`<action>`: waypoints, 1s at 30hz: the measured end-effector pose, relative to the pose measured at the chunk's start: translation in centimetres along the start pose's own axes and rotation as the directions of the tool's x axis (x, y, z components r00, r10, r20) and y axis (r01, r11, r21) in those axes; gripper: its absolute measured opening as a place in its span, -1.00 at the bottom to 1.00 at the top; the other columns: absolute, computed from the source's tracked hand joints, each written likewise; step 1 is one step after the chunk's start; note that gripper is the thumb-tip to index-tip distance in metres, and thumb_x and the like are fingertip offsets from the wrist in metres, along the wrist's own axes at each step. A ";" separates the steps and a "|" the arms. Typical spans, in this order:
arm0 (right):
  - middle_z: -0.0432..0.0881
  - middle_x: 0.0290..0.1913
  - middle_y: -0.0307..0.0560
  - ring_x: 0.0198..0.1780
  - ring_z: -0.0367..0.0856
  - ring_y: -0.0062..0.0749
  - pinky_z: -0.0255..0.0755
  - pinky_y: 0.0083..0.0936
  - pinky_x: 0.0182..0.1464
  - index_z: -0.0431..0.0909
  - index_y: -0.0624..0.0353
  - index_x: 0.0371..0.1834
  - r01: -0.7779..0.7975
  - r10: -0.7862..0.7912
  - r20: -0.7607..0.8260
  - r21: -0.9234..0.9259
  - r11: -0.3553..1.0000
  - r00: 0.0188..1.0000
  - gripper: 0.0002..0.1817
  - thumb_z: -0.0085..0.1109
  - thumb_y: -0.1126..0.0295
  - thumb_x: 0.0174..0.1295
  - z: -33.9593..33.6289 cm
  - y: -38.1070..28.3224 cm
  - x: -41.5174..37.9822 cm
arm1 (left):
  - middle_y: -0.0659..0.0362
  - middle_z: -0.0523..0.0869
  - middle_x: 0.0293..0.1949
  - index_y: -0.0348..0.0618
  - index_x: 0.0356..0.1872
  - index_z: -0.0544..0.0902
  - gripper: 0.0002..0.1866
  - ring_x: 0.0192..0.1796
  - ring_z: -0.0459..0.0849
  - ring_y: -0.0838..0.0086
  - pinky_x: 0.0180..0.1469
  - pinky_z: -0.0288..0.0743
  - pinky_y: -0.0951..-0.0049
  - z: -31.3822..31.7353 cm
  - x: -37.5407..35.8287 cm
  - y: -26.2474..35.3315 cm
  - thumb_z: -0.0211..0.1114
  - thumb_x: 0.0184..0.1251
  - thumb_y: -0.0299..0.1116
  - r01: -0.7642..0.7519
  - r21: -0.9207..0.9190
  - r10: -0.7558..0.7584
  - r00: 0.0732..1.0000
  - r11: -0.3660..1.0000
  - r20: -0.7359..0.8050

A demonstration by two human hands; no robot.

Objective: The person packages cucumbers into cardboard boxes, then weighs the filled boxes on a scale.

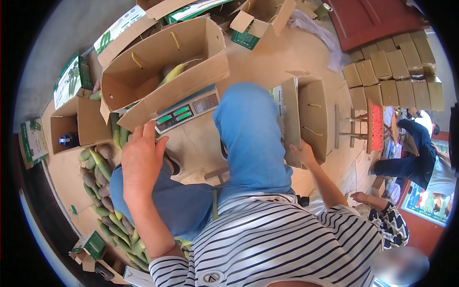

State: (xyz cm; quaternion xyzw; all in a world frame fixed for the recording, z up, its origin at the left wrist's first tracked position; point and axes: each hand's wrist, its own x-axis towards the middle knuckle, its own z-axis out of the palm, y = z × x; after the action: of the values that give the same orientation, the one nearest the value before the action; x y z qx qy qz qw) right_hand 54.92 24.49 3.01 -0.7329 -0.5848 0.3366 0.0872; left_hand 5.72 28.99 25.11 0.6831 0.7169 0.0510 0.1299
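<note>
Tan floor (260,67) spreads beneath the work. One open cardboard box (313,115) stands beside the right knee, its near edge grasped by the right hand (304,154). Raised over the other leg, the left hand (140,160) is released, near the scale (189,113), a larger box (158,50) and heaped vegetables (101,165).
</note>
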 end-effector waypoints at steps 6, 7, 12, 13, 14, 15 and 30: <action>0.68 -0.32 0.12 -0.26 0.67 -0.12 0.49 -0.32 -0.18 0.56 0.31 -0.13 0.097 -0.087 -0.347 0.011 0.995 0.934 -0.65 0.18 0.21 0.20 -4.8 -0.9 5.8 | -0.07 0.60 -0.08 -0.25 0.04 0.48 -0.63 -0.09 0.59 0.00 -0.11 0.47 0.14 -0.2 -0.2 -0.4 0.22 0.27 -0.30 0.009 0.013 -0.009 1.000 1.000 0.004; 0.68 -0.32 0.10 -0.27 0.67 -0.20 0.48 -0.35 -0.19 0.56 0.31 -0.14 0.116 -0.070 -0.405 0.089 0.989 0.911 -0.65 0.18 0.22 0.20 -5.7 -0.7 8.4 | -0.07 0.60 -0.08 -0.25 0.04 0.48 -0.63 -0.09 0.59 -0.01 -0.11 0.47 0.14 0.0 -0.2 -0.5 0.22 0.27 -0.30 0.013 0.010 -0.013 1.000 1.000 0.005; 0.69 -0.23 0.11 -0.20 0.67 -0.22 0.48 -0.34 -0.12 0.59 0.34 -0.13 0.096 -0.081 -0.505 0.003 0.995 0.859 -0.64 0.18 0.24 0.17 -11.9 -9.0 22.7 | -0.06 0.60 -0.10 -0.27 0.03 0.47 -0.62 -0.10 0.59 0.02 -0.11 0.45 0.14 -0.3 -0.2 -0.6 0.24 0.23 -0.33 0.043 -0.029 -0.043 0.999 0.999 -0.009; 0.69 -0.23 0.15 -0.19 0.67 -0.16 0.48 -0.33 -0.12 0.60 0.34 -0.13 0.087 -0.090 -0.515 -0.031 0.996 0.853 -0.64 0.17 0.25 0.14 -12.8 -9.2 26.9 | -0.07 0.61 -0.07 -0.26 0.05 0.47 -0.62 -0.08 0.59 -0.01 -0.08 0.45 0.13 -0.4 -0.2 -0.6 0.22 0.26 -0.31 0.062 -0.032 -0.062 0.998 0.998 0.013; 0.69 -0.24 0.16 -0.19 0.67 -0.13 0.48 -0.33 -0.13 0.60 0.34 -0.13 0.057 -0.062 -0.488 -0.026 0.998 0.870 -0.64 0.15 0.27 0.13 -13.3 -10.7 29.8 | -0.07 0.61 -0.07 -0.26 0.05 0.47 -0.62 -0.08 0.59 -0.01 -0.08 0.44 0.12 -0.5 -0.1 -0.6 0.23 0.25 -0.31 0.066 -0.034 -0.065 0.998 0.997 0.017; 0.69 -0.24 0.17 -0.19 0.67 -0.10 0.48 -0.33 -0.13 0.60 0.33 -0.13 0.027 -0.035 -0.461 -0.024 0.999 0.887 -0.65 0.13 0.29 0.11 -13.7 -12.2 32.0 | -0.07 0.61 -0.07 -0.26 0.05 0.47 -0.62 -0.08 0.59 -0.01 -0.08 0.44 0.12 -0.4 0.0 -0.7 0.23 0.25 -0.31 0.070 -0.036 -0.070 0.997 0.997 0.022; 0.60 -0.06 0.08 0.01 0.55 -0.07 0.37 -0.32 0.13 0.54 0.23 0.04 0.577 -0.725 -0.272 -0.458 0.676 0.633 -0.68 0.09 0.43 0.22 -8.6 -20.0 30.4 | -0.06 0.61 -0.21 -0.23 -0.05 0.51 -0.63 -0.17 0.60 0.04 -0.16 0.48 0.14 1.0 -0.1 -1.4 0.30 0.12 -0.32 0.007 -0.096 -0.014 0.998 0.995 -0.069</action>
State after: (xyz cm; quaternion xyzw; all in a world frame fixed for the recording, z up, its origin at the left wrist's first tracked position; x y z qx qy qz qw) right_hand 46.81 60.65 8.06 -0.5259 -0.8246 0.0076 0.2084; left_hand 4.58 28.74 23.81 0.6701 0.7213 0.1082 0.1379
